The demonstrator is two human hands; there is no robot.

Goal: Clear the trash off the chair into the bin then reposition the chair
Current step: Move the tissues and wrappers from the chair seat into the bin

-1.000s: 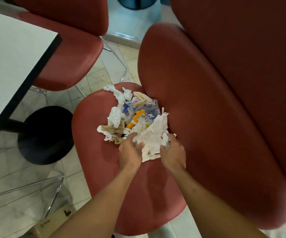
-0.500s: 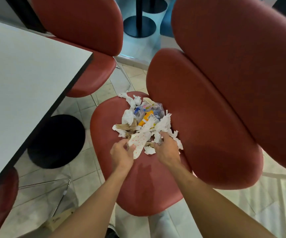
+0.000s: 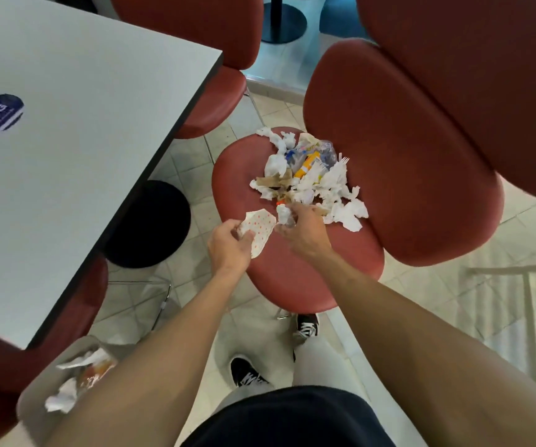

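Observation:
A red chair (image 3: pixel 292 279) stands in front of me with a heap of trash (image 3: pixel 308 175) on its seat: crumpled white napkins, brown paper, an orange wrapper and clear plastic. My left hand (image 3: pixel 228 246) holds a dotted white paper (image 3: pixel 258 229) just off the near edge of the heap. My right hand (image 3: pixel 303 229) is closed on a crumpled white tissue (image 3: pixel 284 216) at the heap's near side. A grey bin (image 3: pixel 34 404) with some paper in it sits on the floor at the lower left, partly behind my left forearm.
A white table (image 3: pixel 67 156) with a black edge fills the left, its black round base (image 3: pixel 150 224) on the tiled floor. More red chairs stand behind it (image 3: pixel 215 59), at the lower left, and the chair's back (image 3: pixel 405 156) to the right. My shoes are below the seat.
The view has pulled back and up. Both hands have drawn away from the heap toward me, the left lifting the dotted paper out, the right pinching a tissue. The bin has come into view.

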